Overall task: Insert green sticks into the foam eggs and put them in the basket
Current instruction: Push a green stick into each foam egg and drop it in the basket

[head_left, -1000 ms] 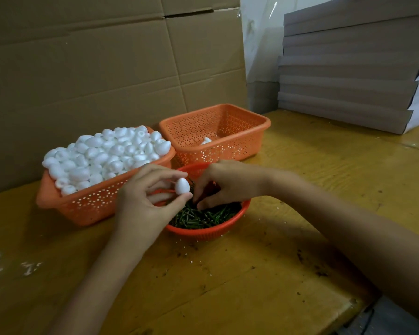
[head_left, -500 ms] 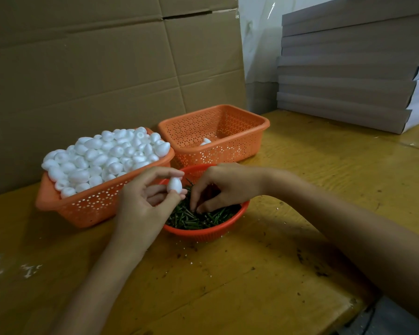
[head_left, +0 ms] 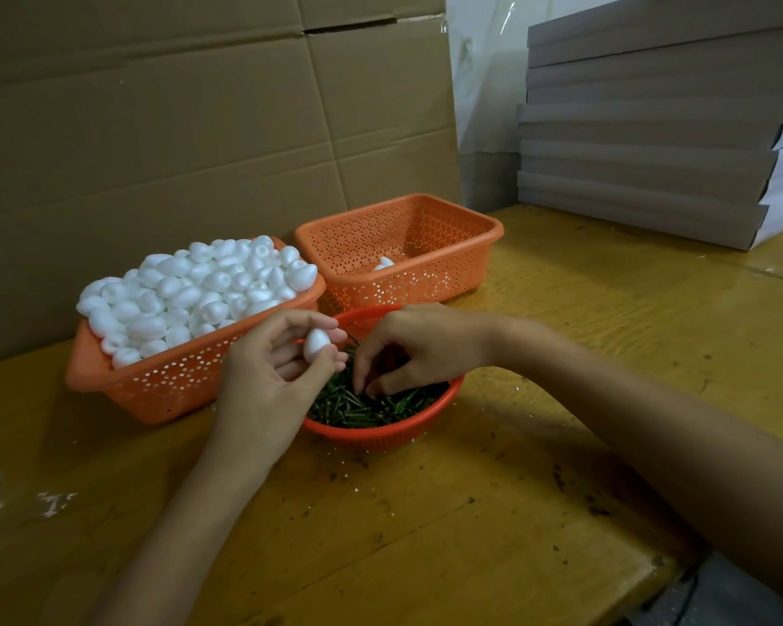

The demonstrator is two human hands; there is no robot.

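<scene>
Both hands hang over a shallow round red bowl of perforated plastic at the middle of the tabletop. In the head view, the left hand pinches one foam egg, smooth, white and matte, between its thumb and forefinger just above the bowl's left rim, with the other fingers loosely curled behind it. The right hand reaches down with curled fingers, its thumb and forefinger tips touching the heap of green sticks, thin, short and dark, that fills the bowl; whether it grips a stick cannot be told. Left of the bowl, an orange rectangular basket with a punched-hole wall is piled above its rim with more white foam eggs. Behind the bowl, a second orange basket of the same kind holds a single egg on its floor. Yellowish wood with visible grain makes the tabletop, speckled with dark marks and white crumbs. Brown corrugated cardboard stands behind the baskets, and flat grey boards lie stacked at the far right.
</scene>
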